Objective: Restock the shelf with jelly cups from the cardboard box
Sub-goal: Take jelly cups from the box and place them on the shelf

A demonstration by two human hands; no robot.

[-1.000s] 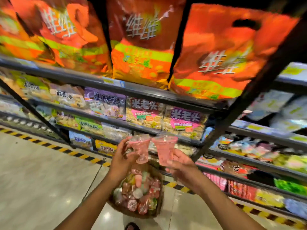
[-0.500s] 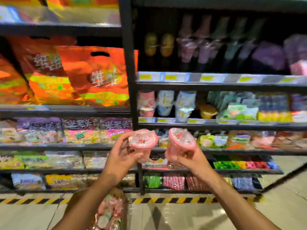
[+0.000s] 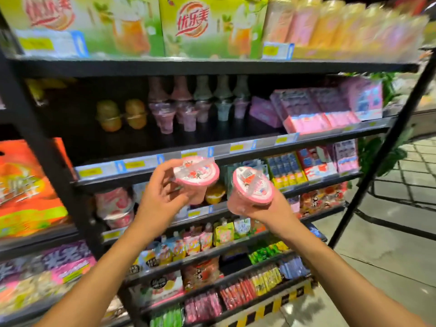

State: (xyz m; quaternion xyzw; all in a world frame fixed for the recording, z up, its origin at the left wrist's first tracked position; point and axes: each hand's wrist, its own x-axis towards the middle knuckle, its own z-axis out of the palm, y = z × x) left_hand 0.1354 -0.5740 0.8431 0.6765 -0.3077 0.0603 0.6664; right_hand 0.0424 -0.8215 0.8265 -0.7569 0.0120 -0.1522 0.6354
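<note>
2 pink jelly cups are held up in front of the black shelf, apart from each other. The left jelly cup (image 3: 196, 177) is in the left hand (image 3: 162, 197), whose fingers and thumb curl round its side below the rim. The right jelly cup (image 3: 252, 188) is gripped low on its body by the right hand (image 3: 267, 210) and tilted so its printed lid faces the camera. Each lid carries a clear strip, perhaps a wrapped spoon, too blurred to be sure.

Behind and above them, the shelf board (image 3: 224, 135) is bare along its front. Far back in shadow stands a row of stacked cups (image 3: 181, 112), pink and pale green, their outlines soft. To their left are 2 yellow tubs (image 3: 121, 115), to their right pink boxes (image 3: 318, 109). Price labels (image 3: 141, 165) line the shelf edge, the print unreadable. Green drink cartons (image 3: 212, 27) on the top tier are cut off by the frame, as are the orange bags (image 3: 26, 185) at far left. The lower tiers hold small packets, smeared by motion
</note>
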